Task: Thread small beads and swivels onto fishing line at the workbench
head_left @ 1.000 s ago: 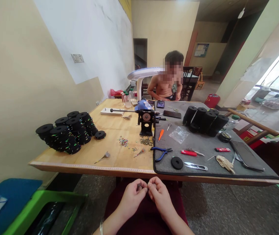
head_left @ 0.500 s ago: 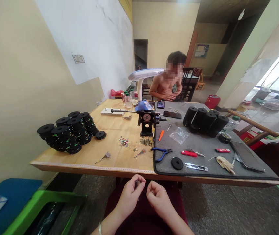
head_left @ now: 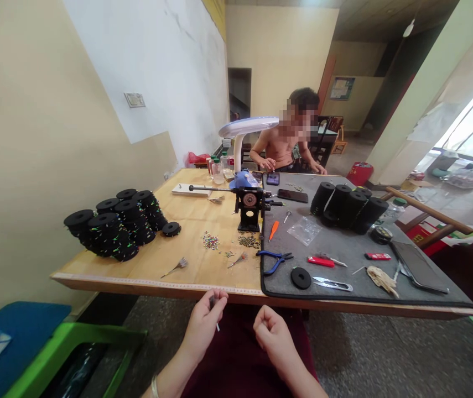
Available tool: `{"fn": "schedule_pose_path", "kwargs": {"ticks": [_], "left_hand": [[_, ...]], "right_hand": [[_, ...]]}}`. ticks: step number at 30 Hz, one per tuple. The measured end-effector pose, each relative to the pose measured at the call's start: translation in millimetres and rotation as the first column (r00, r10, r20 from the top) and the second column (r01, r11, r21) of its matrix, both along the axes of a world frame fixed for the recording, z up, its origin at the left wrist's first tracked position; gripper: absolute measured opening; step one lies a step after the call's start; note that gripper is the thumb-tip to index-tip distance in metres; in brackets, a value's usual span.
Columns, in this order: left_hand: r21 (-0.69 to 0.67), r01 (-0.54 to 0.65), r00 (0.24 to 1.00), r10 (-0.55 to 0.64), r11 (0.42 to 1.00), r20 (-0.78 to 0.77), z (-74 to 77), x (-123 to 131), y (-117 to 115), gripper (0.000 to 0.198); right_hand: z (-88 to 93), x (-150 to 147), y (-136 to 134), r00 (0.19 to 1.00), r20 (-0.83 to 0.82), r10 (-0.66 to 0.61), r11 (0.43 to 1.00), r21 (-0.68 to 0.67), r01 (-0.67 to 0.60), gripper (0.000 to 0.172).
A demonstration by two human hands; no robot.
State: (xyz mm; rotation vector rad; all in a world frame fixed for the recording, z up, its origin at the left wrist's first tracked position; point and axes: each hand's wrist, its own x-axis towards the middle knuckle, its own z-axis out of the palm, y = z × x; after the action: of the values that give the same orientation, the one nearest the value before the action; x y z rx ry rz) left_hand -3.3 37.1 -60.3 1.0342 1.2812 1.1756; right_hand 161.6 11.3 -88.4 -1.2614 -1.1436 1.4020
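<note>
Pale piece (head_left: 218,327) juts from left hand (head_left: 203,319); capped bottle (head_left: 217,174) stands beyond, contents unclear.

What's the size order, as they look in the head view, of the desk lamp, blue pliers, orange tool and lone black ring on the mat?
1. Desk lamp
2. Blue pliers
3. Lone black ring
4. Orange tool

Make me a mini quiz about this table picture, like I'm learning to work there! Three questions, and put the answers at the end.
1. True or false: the silver snips lie on the grey mat.
2. What colour are the handles of the pliers? A) red B) blue C) green
3. Which hand holds a small thing with a thin, pale end poking out?

Key: 1 true; 2 B; 3 the left hand.
</note>
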Motion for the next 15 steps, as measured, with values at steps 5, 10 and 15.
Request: {"fn": "schedule_pose_path", "kwargs": {"ticks": [5, 10, 15], "left_hand": [[-0.186, 0.227, 0.974, -0.219, 0.956, 0.061, 2.7, 0, -10, 0.027], [-0.193, 0.333, 0.941, -0.313, 0.923, 0.131, 0.7, 10, -12, 0.03], [-0.121, 0.273, 0.961, -0.275, 0.954, -0.003, 2.2, 15, -3, 0.031]], "right_hand": [[0.7, -2, -1, 0.997, -0.077, 0.003, 0.999, -0.051, -0.007, 0.016], [1.9, -2, -2, 0.997, -0.054, 0.058, 0.998, -0.015, -0.059, 0.02], [4.9, 3, 0, 0.99, -0.045, 0.135, 0.99, -0.038, -0.137, 0.026]]}}
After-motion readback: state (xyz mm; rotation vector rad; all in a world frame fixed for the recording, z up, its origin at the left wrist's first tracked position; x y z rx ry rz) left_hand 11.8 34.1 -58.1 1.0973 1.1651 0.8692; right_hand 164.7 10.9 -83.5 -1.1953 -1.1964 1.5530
